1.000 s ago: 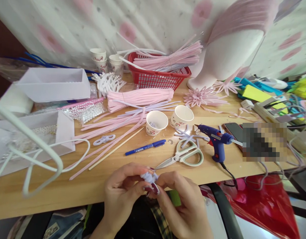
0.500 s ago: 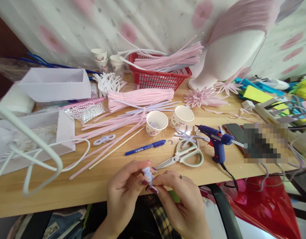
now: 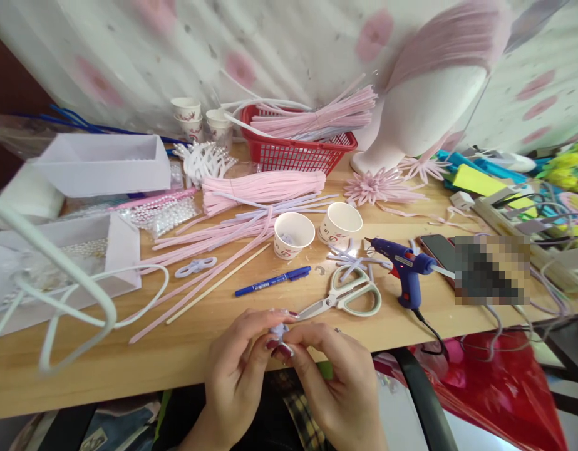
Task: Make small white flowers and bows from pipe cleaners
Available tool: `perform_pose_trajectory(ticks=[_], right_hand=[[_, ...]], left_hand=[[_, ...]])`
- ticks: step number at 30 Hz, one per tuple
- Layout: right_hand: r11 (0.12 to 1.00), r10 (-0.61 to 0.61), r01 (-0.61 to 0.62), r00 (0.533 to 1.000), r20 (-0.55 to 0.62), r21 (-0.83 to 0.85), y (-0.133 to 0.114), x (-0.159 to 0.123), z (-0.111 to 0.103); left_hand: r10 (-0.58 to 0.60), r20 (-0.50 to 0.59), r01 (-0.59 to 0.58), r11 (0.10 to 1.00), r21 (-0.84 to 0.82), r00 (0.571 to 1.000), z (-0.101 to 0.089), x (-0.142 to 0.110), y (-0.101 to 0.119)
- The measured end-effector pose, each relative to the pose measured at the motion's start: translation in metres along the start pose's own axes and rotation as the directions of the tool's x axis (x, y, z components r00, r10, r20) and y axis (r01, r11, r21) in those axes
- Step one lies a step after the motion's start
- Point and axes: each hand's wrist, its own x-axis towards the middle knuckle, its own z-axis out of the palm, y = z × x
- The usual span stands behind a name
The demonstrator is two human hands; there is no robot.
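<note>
Between the fingertips of both hands is a small pale-lilac fuzzy piece (image 3: 278, 331), like bent pipe cleaner; most of it is hidden by the fingers. My left hand (image 3: 239, 363) pinches it from the left, index finger over the top. From the right, the thumb and index finger of my right hand (image 3: 338, 376) close on it. Just beyond the fingers lie white-handled scissors (image 3: 347, 293) and a blue pen (image 3: 272, 281). Behind them stand two paper cups, the left cup (image 3: 293, 235) holding small lilac bits. A looped lilac pipe-cleaner shape (image 3: 195, 267) rests farther left.
A blue glue gun (image 3: 405, 266) stands at right, its cord running over the table's front edge. Pink pipe cleaners (image 3: 265, 190) lie mid-table before a red basket (image 3: 298, 153). White boxes (image 3: 103, 166) and a white wire frame (image 3: 105, 300) occupy the left. A mannequin head (image 3: 424, 100) stands behind.
The lilac piece has tipped down and shows less between the fingers. My left index finger now reaches farther over it. The whole view has shifted slightly.
</note>
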Motion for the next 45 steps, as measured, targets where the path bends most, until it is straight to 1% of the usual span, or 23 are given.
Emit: perform_pose_trajectory(ticks=[3, 5, 8, 10, 13, 15, 17, 19, 22, 24, 26, 27, 28, 30, 31, 33, 35, 38, 40, 41, 43, 45], right_hand=[[0.994, 0.069, -0.068, 0.998, -0.004, 0.091, 0.001, 0.000, 0.007], [0.978, 0.138, -0.135, 0.990, -0.003, 0.158, 0.004, -0.002, 0.013], [0.945, 0.250, -0.228, 0.966, -0.068, 0.233, 0.012, -0.009, 0.022], [0.920, 0.302, -0.260, 0.948, -0.105, 0.293, 0.017, -0.013, 0.028], [0.866, 0.341, -0.281, 0.937, -0.078, 0.412, 0.021, -0.015, 0.033], [0.814, 0.389, -0.323, 0.921, -0.039, 0.483, 0.022, -0.014, 0.033], [0.753, 0.449, -0.397, 0.893, 0.031, 0.524, 0.022, -0.011, 0.030], [0.709, 0.483, -0.454, 0.870, 0.098, 0.540, 0.022, -0.006, 0.024], [0.678, 0.459, -0.481, 0.868, 0.191, 0.556, 0.023, 0.005, 0.013], [0.632, 0.431, -0.531, 0.846, 0.313, 0.565, 0.025, 0.011, 0.009], [0.579, 0.396, -0.581, 0.813, 0.426, 0.571, 0.026, 0.015, 0.009], [0.561, 0.375, -0.588, 0.808, 0.455, 0.582, 0.027, 0.016, 0.009], [0.551, 0.355, -0.581, 0.812, 0.463, 0.598, 0.028, 0.017, 0.010], [0.543, 0.324, -0.555, 0.831, 0.453, 0.630, 0.028, 0.017, 0.011], [0.541, 0.309, -0.544, 0.838, 0.450, 0.641, 0.028, 0.017, 0.010], [0.546, 0.283, -0.535, 0.842, 0.459, 0.644, 0.028, 0.016, 0.009], [0.545, 0.247, -0.531, 0.841, 0.481, 0.649, 0.028, 0.015, 0.007], [0.492, 0.194, -0.517, 0.849, 0.490, 0.701, 0.030, 0.013, 0.007], [0.452, 0.185, -0.506, 0.859, 0.478, 0.735, 0.032, 0.011, 0.009], [0.447, 0.188, -0.499, 0.864, 0.468, 0.742, 0.033, 0.011, 0.009], [0.470, 0.189, -0.478, 0.875, 0.445, 0.742, 0.033, 0.011, 0.010], [0.511, 0.182, -0.459, 0.884, 0.430, 0.727, 0.033, 0.011, 0.010]], left_hand=[[-0.028, -0.018, 0.028, 1.000, 0.005, 0.999, -0.001, 0.001, 0.001], [-0.085, -0.059, 0.084, 0.996, -0.014, 0.995, 0.000, 0.002, 0.003], [-0.230, -0.163, 0.222, 0.973, -0.063, 0.960, 0.005, 0.003, 0.008], [-0.296, -0.211, 0.285, 0.955, -0.083, 0.932, 0.009, 0.003, 0.012], [-0.318, -0.221, 0.299, 0.947, -0.114, 0.922, 0.012, 0.002, 0.015], [-0.362, -0.202, 0.325, 0.925, -0.194, 0.910, 0.012, 0.002, 0.013], [-0.437, -0.155, 0.374, 0.871, -0.318, 0.886, 0.009, 0.003, 0.009], [-0.503, -0.063, 0.422, 0.782, -0.458, 0.862, 0.007, 0.005, 0.006], [-0.580, 0.111, 0.504, 0.580, -0.640, 0.807, 0.006, 0.009, 0.008], [-0.615, 0.198, 0.548, 0.453, -0.703, 0.763, 0.007, 0.011, 0.013], [-0.619, 0.251, 0.569, 0.393, -0.722, 0.745, 0.008, 0.012, 0.018], [-0.607, 0.272, 0.576, 0.385, -0.721, 0.747, 0.007, 0.013, 0.019], [-0.592, 0.290, 0.580, 0.386, -0.717, 0.752, 0.006, 0.013, 0.020], [-0.554, 0.336, 0.594, 0.389, -0.704, 0.762, 0.002, 0.014, 0.018], [-0.536, 0.371, 0.610, 0.383, -0.694, 0.758, 0.000, 0.014, 0.016], [-0.520, 0.434, 0.651, 0.361, -0.668, 0.735, -0.004, 0.014, 0.011], [-0.523, 0.470, 0.680, 0.342, -0.648, 0.711, -0.007, 0.013, 0.007], [-0.512, 0.513, 0.703, 0.302, -0.644, 0.689, -0.007, 0.012, 0.004], [-0.490, 0.567, 0.733, 0.266, -0.626, 0.662, -0.008, 0.014, 0.004], [-0.482, 0.590, 0.749, 0.257, -0.611, 0.647, -0.009, 0.016, 0.006], [-0.502, 0.596, 0.768, 0.264, -0.584, 0.626, -0.011, 0.020, 0.010], [-0.543, 0.573, 0.777, 0.285, -0.561, 0.613, -0.014, 0.024, 0.014]])
